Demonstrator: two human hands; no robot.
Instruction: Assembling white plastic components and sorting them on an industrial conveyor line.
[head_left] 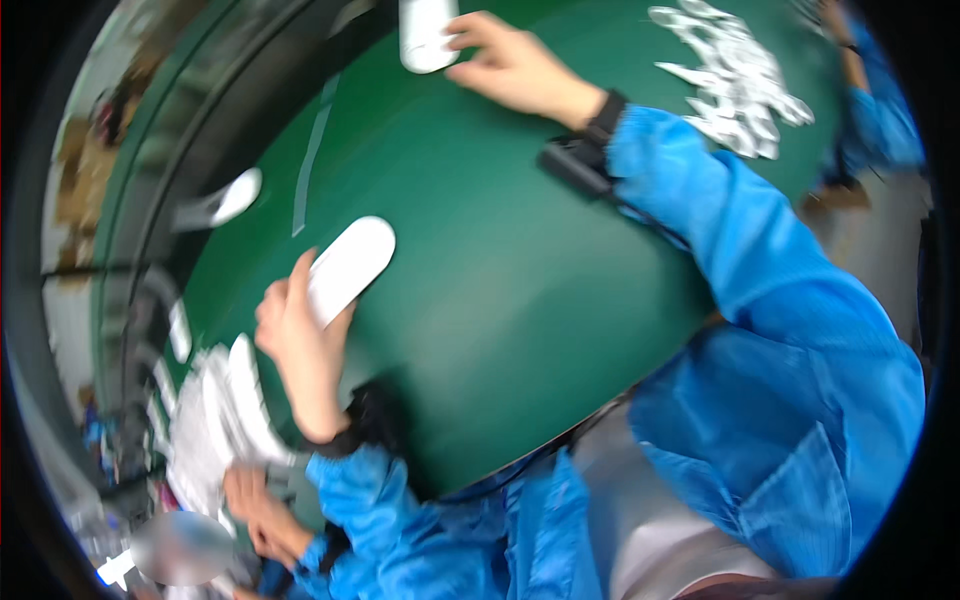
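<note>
A long white insole-shaped piece (352, 268) with a rounded end is gripped by my left hand (305, 340), its thumb and fingers on either side, above the green table. At the top edge of the view my right hand (515, 75) has thumb and fingertips closed on the side of a second white insole-shaped piece (428, 40), whose far end is cut off by the frame. Dark bands with small black boxes sit on both my wrists.
The green table (500, 300) carries a grey tape strip (313, 165). A heap of white pieces (735, 85) lies far right, another stack (215, 420) at left. Single white pieces lie along the dark rail (190, 130). A co-worker's hands (265, 510) are lower left; another person's blue sleeve (880, 110) is upper right.
</note>
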